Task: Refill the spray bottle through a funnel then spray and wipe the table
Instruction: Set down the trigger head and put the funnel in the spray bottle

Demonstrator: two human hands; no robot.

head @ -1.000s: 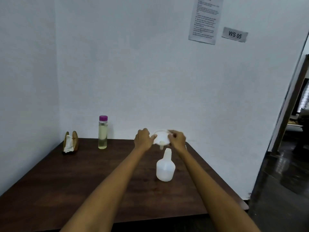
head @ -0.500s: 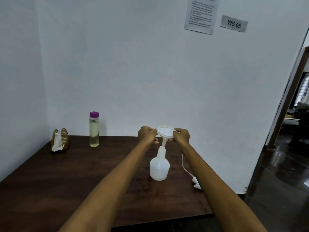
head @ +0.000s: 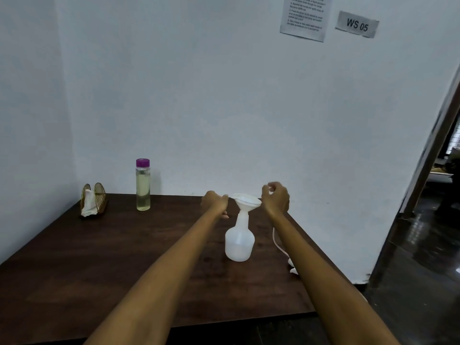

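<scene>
A white spray bottle without its head stands on the dark wooden table, right of centre. A white funnel sits in its neck, tilted slightly. My left hand hovers just left of the funnel's rim with loosely curled fingers and holds nothing. My right hand is raised to the right of the funnel, fingers loosely curled, apart from it. A clear bottle with a purple cap, holding pale yellowish liquid, stands near the back wall.
A wicker napkin holder with white tissue stands at the back left. The spray head with its thin tube lies near the table's right edge, partly behind my right forearm. White walls close the back and left; a doorway opens on the right.
Both hands lowered the funnel into the spray bottle's neck, then let go of its rim. My right hand has lifted up and to the right; my left has drawn slightly left.
</scene>
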